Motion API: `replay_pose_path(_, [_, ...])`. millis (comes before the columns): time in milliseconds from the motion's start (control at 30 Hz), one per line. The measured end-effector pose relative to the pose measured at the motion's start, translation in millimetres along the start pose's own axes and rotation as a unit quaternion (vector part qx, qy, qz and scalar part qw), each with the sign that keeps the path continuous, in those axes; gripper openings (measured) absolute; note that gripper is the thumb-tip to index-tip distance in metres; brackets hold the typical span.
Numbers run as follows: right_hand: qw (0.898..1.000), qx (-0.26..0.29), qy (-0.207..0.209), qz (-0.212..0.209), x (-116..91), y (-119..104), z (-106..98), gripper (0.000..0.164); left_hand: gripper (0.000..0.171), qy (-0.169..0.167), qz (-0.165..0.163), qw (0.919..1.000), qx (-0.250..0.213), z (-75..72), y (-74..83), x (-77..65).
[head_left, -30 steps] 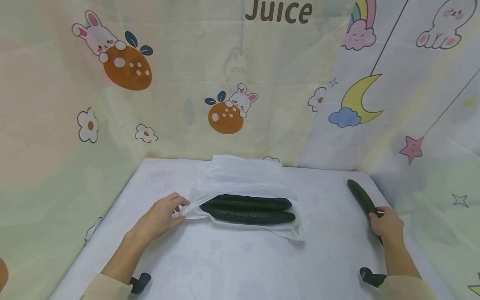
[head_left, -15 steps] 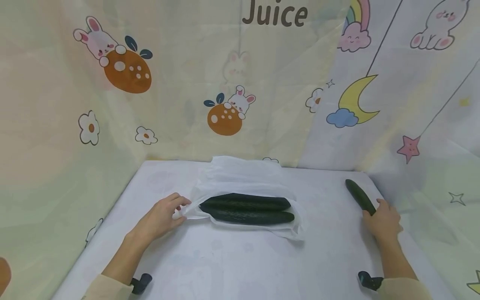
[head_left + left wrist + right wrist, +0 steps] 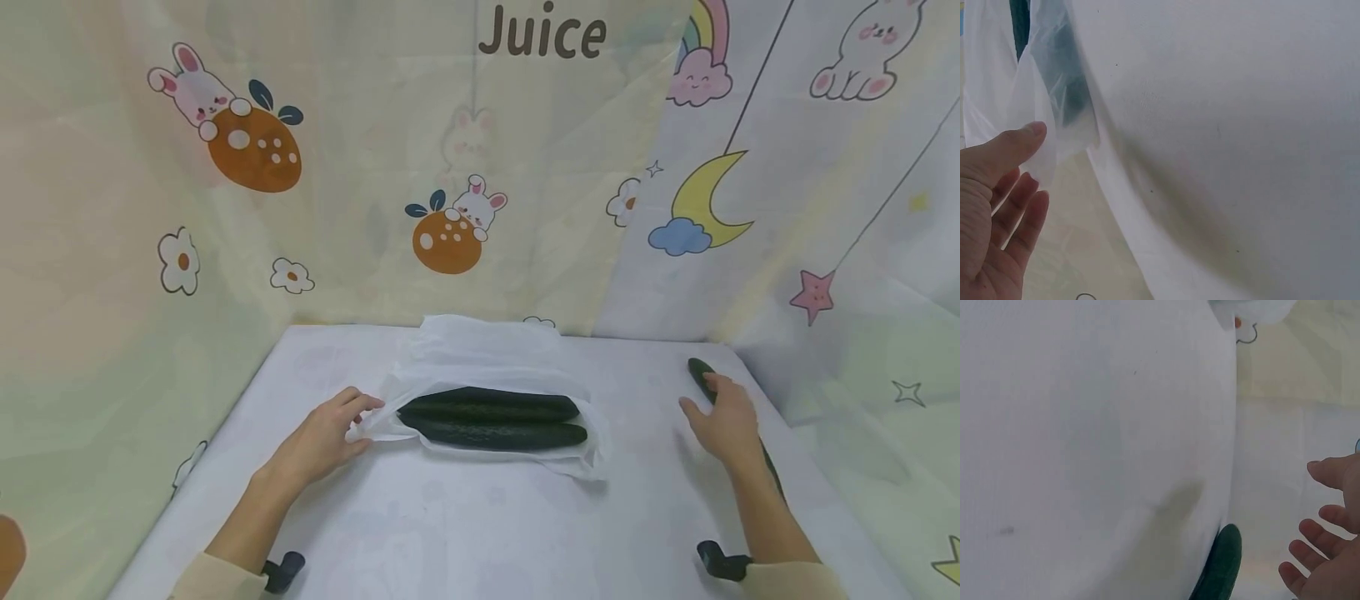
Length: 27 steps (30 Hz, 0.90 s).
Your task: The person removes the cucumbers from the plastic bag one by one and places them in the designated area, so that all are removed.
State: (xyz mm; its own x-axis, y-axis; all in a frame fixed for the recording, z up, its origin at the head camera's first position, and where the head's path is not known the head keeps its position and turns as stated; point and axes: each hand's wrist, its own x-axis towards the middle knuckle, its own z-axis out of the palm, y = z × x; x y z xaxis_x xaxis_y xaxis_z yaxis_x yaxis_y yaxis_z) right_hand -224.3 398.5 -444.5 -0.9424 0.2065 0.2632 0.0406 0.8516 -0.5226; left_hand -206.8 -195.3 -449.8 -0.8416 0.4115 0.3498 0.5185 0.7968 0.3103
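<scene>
Two dark green cucumbers [image 3: 489, 419] lie side by side in the mouth of a thin white plastic bag [image 3: 487, 354] at the middle of the table. At the bag's left end my left hand [image 3: 330, 427] holds its edge; the left wrist view has the film running between thumb [image 3: 1034, 130] and fingers. On the right, a third cucumber [image 3: 699, 369] lies along the table's edge, partly hidden by my right hand [image 3: 726, 421]. That hand is over it, fingers spread and holding nothing. The right wrist view shows the cucumber's end [image 3: 1225, 553] apart from the fingertips.
A white cloth covers the table [image 3: 480, 517]. Behind it and along both sides hangs a printed curtain [image 3: 360, 167]. Black wrist straps [image 3: 283, 572] show at both sleeves.
My right hand has let go of the right-hand cucumber and moved up and to the left, its fingers spreading. The left hand and the bag have stayed in place.
</scene>
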Motion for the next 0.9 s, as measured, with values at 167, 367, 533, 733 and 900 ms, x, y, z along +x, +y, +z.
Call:
replay_pose_path(167, [0.999, 0.027, 0.010, -0.038, -3, -30, -3, 0.066, 0.057, 0.009, 0.006, 0.9999, 0.004, 0.2, -0.9, -0.9])
replay_pose_path(367, [0.994, 0.065, 0.015, -0.089, -10, -64, -4, 0.068, 0.054, 0.003, 0.000, 1.0000, 0.006, -0.5, -1.4, -1.8])
replay_pose_path(533, [0.987, 0.088, 0.008, -0.136, -16, -88, -1, 0.071, 0.052, 0.009, 0.010, 0.9999, 0.002, 0.6, -1.6, -1.2])
replay_pose_path(733, [0.977, 0.096, -0.015, -0.188, -24, -112, 6, 0.072, 0.051, 0.011, 0.009, 0.9999, 0.005, 0.0, -1.6, -1.6])
replay_pose_path(900, [0.965, 0.100, -0.015, -0.241, -28, -128, 15, 0.071, 0.050, 0.010, 0.010, 0.9999, 0.006, 0.2, -2.0, -0.9])
